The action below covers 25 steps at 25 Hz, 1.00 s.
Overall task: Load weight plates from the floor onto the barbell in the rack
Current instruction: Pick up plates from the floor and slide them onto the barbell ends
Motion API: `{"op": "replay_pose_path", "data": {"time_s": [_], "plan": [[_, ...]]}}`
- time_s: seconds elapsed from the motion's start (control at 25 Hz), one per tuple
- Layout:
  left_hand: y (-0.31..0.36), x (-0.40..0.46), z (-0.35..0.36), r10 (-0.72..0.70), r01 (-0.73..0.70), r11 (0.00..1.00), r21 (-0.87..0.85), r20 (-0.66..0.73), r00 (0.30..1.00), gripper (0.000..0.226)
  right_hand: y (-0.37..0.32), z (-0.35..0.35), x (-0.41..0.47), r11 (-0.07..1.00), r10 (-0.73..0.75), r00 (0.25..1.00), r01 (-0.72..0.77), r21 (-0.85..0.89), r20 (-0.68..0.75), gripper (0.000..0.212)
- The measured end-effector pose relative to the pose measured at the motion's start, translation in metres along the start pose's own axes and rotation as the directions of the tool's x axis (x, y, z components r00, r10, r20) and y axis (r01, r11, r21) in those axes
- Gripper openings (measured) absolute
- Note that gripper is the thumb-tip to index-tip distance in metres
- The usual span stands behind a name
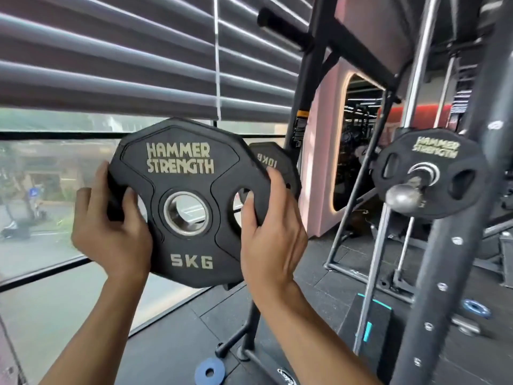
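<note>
I hold a black 5 kg plate (191, 245) marked HAMMER STRENGTH upright in front of me, chest high. My left hand (111, 234) grips its left edge with the thumb through a grip hole. My right hand (270, 234) grips its right edge the same way. To the right, the barbell sleeve end (404, 197) sticks out of the rack toward me, with one black plate (433, 151) on it. The held plate is left of the sleeve and apart from it.
A 10 kg plate (273, 162) hangs on a storage peg behind the held one. The rack's black upright (455, 273) stands at right. A small blue plate (209, 372) lies on the floor near a stand's foot. A large window (50, 190) fills the left.
</note>
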<state>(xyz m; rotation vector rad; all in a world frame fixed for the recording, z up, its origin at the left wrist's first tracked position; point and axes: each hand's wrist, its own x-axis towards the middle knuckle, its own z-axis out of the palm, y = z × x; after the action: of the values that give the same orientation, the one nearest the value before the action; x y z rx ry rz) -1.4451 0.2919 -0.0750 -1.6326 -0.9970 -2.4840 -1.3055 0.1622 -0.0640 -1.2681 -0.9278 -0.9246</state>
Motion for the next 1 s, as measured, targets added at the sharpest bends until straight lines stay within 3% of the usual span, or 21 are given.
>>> {"op": "replay_pose_path", "data": {"time_s": [0.24, 0.44, 0.8, 1.0], "plan": [[0.096, 0.030, 0.005, -0.003, 0.004, 0.987, -0.163, 0.006, 1.000, 0.043, -0.019, -0.072, 0.072, 0.996, -0.052, 0.995, 0.046, -0.073, -0.083, 0.041], [0.150, 0.018, 0.025, 0.095, -0.049, 0.953, -0.298, 0.139, 0.986, 0.035, 0.001, -0.129, 0.098, 0.977, -0.042, 0.985, 0.006, -0.214, -0.166, 0.040], [0.197, -0.076, 0.096, 0.239, -0.024, 0.917, -0.399, 0.500, 0.833, 0.040, 0.096, -0.199, 0.085, 0.863, 0.111, 0.972, -0.197, -0.465, -0.206, 0.044], [0.195, -0.115, 0.144, 0.240, 0.009, 0.914, -0.406, 0.557, 0.795, 0.038, 0.141, -0.191, 0.080, 0.838, 0.124, 0.973, -0.207, -0.505, -0.193, 0.038]]}}
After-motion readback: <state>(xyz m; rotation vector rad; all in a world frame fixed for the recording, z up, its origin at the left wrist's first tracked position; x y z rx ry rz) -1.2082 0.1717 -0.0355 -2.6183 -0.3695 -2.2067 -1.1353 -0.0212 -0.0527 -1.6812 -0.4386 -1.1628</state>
